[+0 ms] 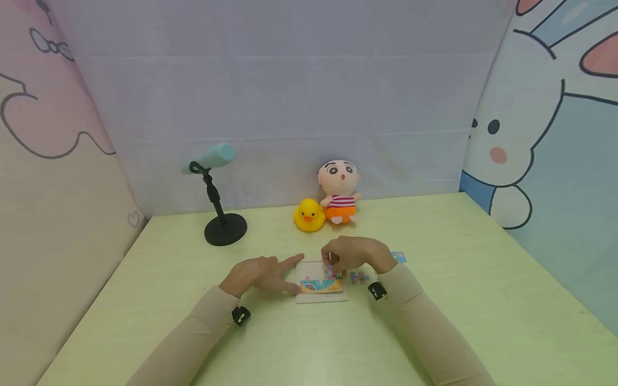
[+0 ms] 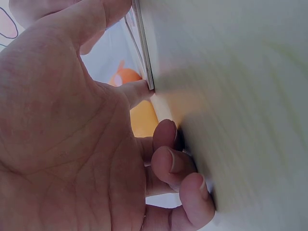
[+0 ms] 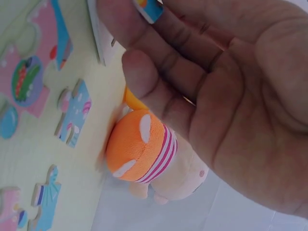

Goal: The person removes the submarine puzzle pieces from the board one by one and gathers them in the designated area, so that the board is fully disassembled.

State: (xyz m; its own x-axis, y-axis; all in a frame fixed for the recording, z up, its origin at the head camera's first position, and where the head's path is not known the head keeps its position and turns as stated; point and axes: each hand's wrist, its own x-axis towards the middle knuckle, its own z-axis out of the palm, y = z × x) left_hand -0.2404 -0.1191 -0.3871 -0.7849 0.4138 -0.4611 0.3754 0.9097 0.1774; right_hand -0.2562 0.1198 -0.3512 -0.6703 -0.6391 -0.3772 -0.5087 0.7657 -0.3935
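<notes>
A small white puzzle board (image 1: pixel 321 296) with a colourful picture along its lower part lies on the green table. My left hand (image 1: pixel 289 274) lies flat at the board's left side, index finger and thumb straight against that edge. In the left wrist view the index fingertip (image 2: pixel 139 91) touches the board's corner (image 2: pixel 143 48) and the other fingers are curled. My right hand (image 1: pixel 338 265) hovers over the board's upper right part. In the right wrist view its fingers (image 3: pixel 144 72) pinch a blue puzzle piece (image 3: pixel 148 8) beside the board's edge (image 3: pixel 98 33).
Loose puzzle pieces (image 1: pixel 359 277) lie just right of the board, one more (image 1: pixel 398 257) farther right; several pieces (image 3: pixel 73 113) show in the right wrist view. A yellow duck (image 1: pixel 309 215), a plush doll (image 1: pixel 339 192) and a black stand (image 1: pixel 225 229) are behind. Cloth walls surround the table.
</notes>
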